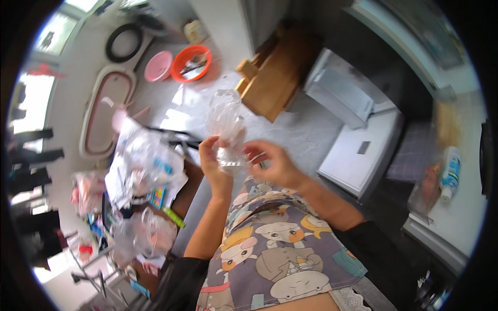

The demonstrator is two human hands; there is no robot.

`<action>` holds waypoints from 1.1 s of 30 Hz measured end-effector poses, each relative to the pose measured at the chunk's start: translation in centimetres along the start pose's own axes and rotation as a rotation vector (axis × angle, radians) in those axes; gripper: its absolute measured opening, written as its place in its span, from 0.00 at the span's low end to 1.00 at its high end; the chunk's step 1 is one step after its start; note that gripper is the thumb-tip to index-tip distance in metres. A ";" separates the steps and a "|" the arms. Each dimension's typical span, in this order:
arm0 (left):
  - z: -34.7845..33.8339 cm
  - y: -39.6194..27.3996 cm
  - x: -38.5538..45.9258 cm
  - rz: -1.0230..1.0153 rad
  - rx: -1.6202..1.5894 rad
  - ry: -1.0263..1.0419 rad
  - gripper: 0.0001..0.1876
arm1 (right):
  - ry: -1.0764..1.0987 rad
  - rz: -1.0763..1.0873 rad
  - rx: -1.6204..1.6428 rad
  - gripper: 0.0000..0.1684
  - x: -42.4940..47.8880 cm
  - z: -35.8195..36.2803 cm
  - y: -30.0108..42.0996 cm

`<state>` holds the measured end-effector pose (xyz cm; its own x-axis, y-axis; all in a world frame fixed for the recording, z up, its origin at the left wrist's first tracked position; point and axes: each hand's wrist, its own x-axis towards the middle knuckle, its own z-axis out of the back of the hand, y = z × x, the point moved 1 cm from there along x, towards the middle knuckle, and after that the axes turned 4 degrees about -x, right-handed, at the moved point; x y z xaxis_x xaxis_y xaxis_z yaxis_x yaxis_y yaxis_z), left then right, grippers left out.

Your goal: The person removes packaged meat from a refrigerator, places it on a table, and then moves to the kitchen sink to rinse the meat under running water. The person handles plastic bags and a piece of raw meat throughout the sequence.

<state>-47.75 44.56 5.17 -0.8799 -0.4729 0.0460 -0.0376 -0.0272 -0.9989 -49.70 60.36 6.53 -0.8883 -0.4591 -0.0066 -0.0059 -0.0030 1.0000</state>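
A crumpled clear plastic item [225, 116], a bag or thin packaging, is held up in front of me above the floor. My left hand [216, 161] grips it from the left side, with the thumb against its lower part. Close by on the right, my right hand [272, 161] has its fingers curled near the plastic's lower end; blur hides whether they touch it. A patterned apron [288, 252] with cartoon animals covers my front, below both hands.
Plastic bags [144, 233] and white wrapping [136, 171] crowd a brown table at left. Beyond are a pink basin [158, 66], an orange basin [206, 64] and wooden furniture [272, 81]. A white cabinet [350, 159] stands right, near a counter with a bottle [451, 171].
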 end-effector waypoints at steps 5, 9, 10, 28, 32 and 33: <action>-4.3 2.4 2.8 0.041 -0.155 0.147 0.09 | -0.279 0.080 -0.096 0.20 1.9 -0.8 -0.9; -6.6 4.8 3.8 0.265 -0.074 0.498 0.10 | -0.608 0.069 -0.313 0.07 2.9 3.2 -1.8; -7.3 5.1 4.2 0.289 -0.126 0.564 0.12 | -0.623 -0.014 -0.277 0.07 2.9 4.4 -2.6; -19.0 11.0 5.1 0.969 -0.263 0.843 0.17 | -0.336 -0.352 -0.371 0.30 3.7 16.4 -8.0; -24.6 9.1 8.0 0.195 0.258 0.841 0.21 | -0.416 -0.432 -0.294 0.19 5.4 24.9 -13.5; -25.7 8.2 8.8 0.082 0.335 0.795 0.22 | -0.554 -0.354 -0.203 0.17 5.5 27.4 -15.8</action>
<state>-67.96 62.84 -2.81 -0.9484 0.2682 -0.1694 0.0723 -0.3371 -0.9387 -67.07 82.18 -9.28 -0.9528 0.1219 -0.2779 -0.3009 -0.2606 0.9174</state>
